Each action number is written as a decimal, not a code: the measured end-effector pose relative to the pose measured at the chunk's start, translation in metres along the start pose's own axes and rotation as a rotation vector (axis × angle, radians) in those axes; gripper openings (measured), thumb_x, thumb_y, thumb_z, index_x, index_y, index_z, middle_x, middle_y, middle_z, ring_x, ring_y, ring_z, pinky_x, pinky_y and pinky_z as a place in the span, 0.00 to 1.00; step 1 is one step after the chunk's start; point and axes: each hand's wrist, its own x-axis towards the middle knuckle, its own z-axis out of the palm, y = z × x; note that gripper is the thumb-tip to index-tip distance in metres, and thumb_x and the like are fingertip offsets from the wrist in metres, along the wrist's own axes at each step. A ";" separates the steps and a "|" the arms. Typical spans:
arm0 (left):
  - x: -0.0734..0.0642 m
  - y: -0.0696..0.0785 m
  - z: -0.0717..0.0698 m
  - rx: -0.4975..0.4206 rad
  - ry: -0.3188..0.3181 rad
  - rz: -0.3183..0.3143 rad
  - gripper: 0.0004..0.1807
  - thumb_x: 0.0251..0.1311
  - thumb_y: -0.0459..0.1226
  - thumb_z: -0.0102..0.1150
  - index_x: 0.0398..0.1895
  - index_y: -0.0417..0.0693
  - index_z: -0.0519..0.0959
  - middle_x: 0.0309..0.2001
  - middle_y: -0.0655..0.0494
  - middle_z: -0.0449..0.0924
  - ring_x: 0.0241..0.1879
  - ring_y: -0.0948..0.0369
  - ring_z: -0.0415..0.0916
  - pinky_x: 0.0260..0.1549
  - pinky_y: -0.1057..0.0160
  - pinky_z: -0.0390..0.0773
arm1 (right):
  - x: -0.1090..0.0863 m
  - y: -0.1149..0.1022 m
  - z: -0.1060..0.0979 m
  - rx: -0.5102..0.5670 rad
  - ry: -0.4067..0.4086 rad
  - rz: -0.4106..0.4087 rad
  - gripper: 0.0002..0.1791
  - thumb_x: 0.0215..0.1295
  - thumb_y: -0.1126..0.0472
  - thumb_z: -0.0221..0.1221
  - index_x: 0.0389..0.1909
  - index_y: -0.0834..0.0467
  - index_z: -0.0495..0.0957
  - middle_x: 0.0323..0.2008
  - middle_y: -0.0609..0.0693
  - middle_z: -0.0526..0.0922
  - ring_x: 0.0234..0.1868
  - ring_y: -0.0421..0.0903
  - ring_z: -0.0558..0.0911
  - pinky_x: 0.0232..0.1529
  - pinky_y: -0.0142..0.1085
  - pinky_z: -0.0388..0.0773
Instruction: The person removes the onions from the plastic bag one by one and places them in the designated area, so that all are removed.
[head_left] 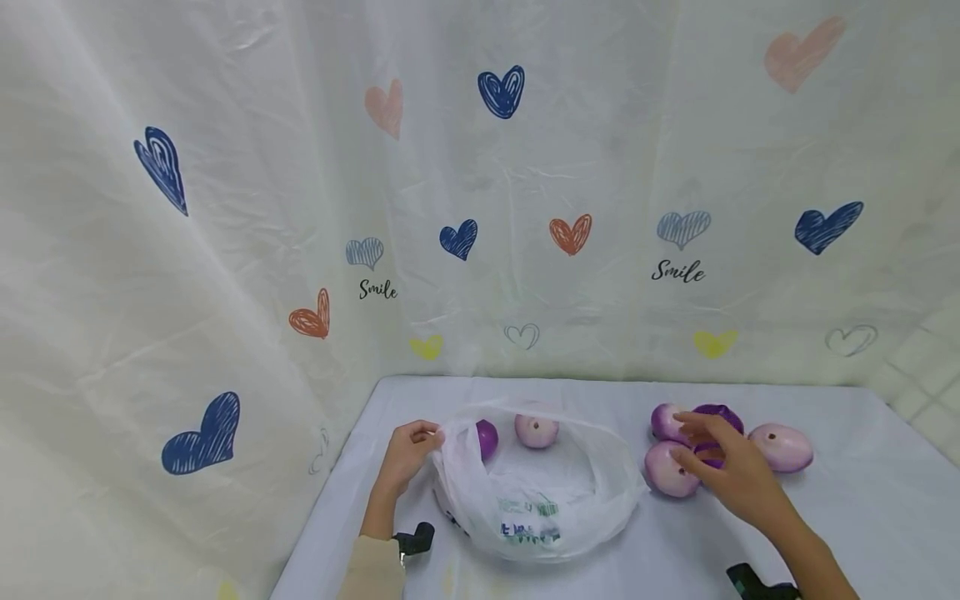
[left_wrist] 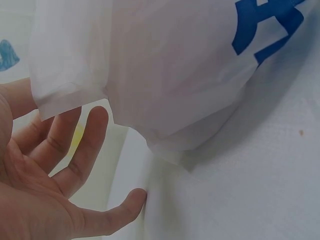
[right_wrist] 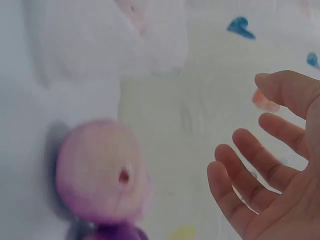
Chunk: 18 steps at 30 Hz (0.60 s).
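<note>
My left hand (head_left: 408, 454) pinches the left rim of a white plastic bag (head_left: 525, 533) that stands with its mouth wide. In the left wrist view, the bag's edge covers part of the fingers (left_wrist: 92, 145), and the others are spread. Inside the bag lie a dark purple vegetable (head_left: 487, 439) and a pale one (head_left: 536, 431), round and onion-like. Over a cluster of similar vegetables, my right hand (head_left: 738, 471) reaches with parted fingers. Its fingertips overlap the nearest pale purple vegetable (head_left: 667, 472); the right wrist view has nothing in the hand and this vegetable (right_wrist: 100, 172) apart from it.
Beside the right hand lie another pale purple vegetable (head_left: 780, 447), a dark purple one (head_left: 723, 412) and a smaller one (head_left: 666, 422). A white cloth covers the table (head_left: 600, 575). Behind it hangs a white curtain (head_left: 600, 150) printed with hearts.
</note>
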 end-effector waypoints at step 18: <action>0.001 0.000 0.001 0.001 0.008 -0.009 0.11 0.66 0.39 0.66 0.45 0.42 0.84 0.33 0.51 0.82 0.34 0.58 0.75 0.39 0.57 0.77 | 0.012 -0.061 0.104 0.211 -0.319 -0.199 0.20 0.67 0.55 0.67 0.58 0.48 0.77 0.46 0.42 0.82 0.45 0.36 0.81 0.44 0.37 0.82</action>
